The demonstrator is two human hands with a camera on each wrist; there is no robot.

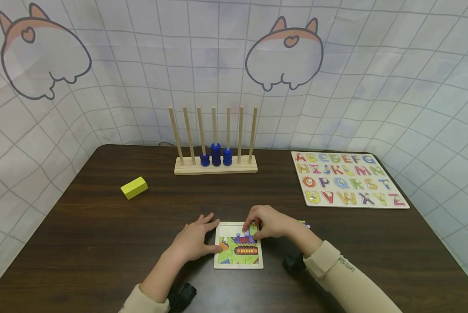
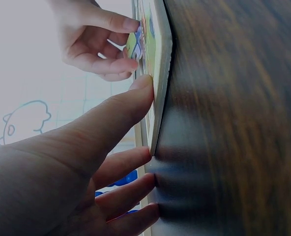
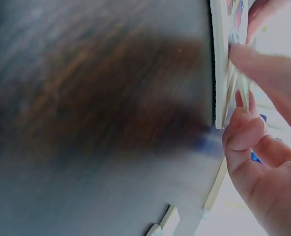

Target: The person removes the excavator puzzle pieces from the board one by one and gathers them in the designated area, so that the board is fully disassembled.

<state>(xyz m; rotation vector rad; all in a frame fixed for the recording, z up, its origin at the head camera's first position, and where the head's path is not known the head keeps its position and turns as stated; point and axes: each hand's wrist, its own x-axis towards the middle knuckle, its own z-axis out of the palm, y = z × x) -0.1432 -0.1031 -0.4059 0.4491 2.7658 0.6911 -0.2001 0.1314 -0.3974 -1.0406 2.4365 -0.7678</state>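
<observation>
A small jigsaw puzzle tray (image 1: 239,266) lies on the table, its lower part filled with green pieces and a vehicle picture; its upper left shows bare backing. My right hand (image 1: 271,221) pinches a green and purple puzzle piece (image 1: 252,228) over the tray's upper right. In the left wrist view this piece (image 2: 135,45) stands tilted between thumb and fingers. Spread out at the tray's left side, my left hand (image 1: 192,239) touches the frame with its thumb and index finger. Its other fingertips rest on the table.
Another puzzle piece (image 1: 304,223) lies partly hidden behind the right forearm. A wooden peg stand (image 1: 216,171) with blue beads (image 1: 216,155) stands at the back. An alphabet board (image 1: 349,179) lies at back right, a yellow block (image 1: 134,188) at left.
</observation>
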